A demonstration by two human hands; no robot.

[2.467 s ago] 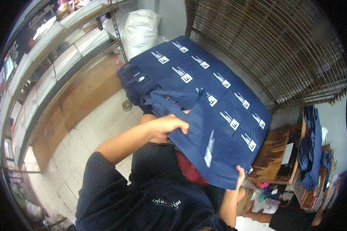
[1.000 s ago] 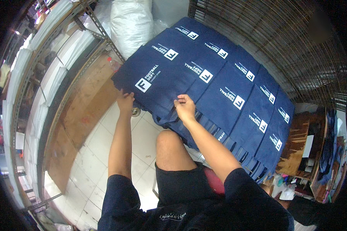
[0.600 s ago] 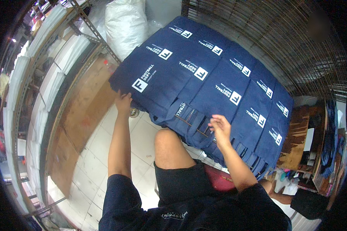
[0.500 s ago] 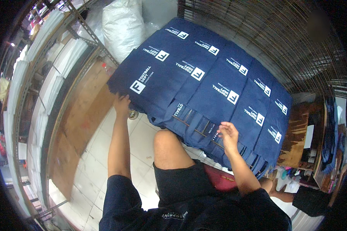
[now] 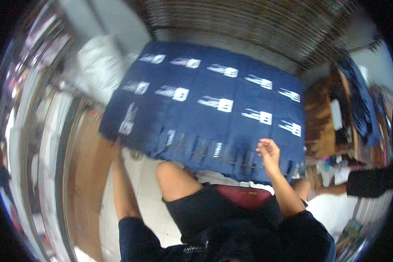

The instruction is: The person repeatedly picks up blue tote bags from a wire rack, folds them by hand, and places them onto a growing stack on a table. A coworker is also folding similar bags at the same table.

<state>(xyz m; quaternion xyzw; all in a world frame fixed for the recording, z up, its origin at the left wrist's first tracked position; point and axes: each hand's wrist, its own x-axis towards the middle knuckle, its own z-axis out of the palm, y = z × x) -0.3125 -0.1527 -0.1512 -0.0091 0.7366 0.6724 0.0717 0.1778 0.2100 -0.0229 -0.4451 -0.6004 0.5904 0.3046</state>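
Cloth pieces [image 5: 236, 89] in navy blue, each with a white print, lie side by side and overlapping in rows, a broad spread across the middle of the view, directly in front of the seated person; what bears them is hidden beneath. Strap-like strips [image 5: 233, 157] run along the near edge with dark gaps between them. The left hand [image 5: 117, 146] is at the near left corner of the spread, blurred and dim against the fabric, so I cannot tell whether it grips the edge. The right hand [image 5: 269, 153] is over the strips toward the right end, fingers loosely bent and parted, holding nothing that shows. A red seat [image 5: 244, 196] shows beside the bent left knee [image 5: 174, 181], above pale floor tiles [image 5: 150, 183]. A white sack [image 5: 100, 65] stands by the far left corner, and stacked white sheets [image 5: 50, 153] fill a shelf at left.
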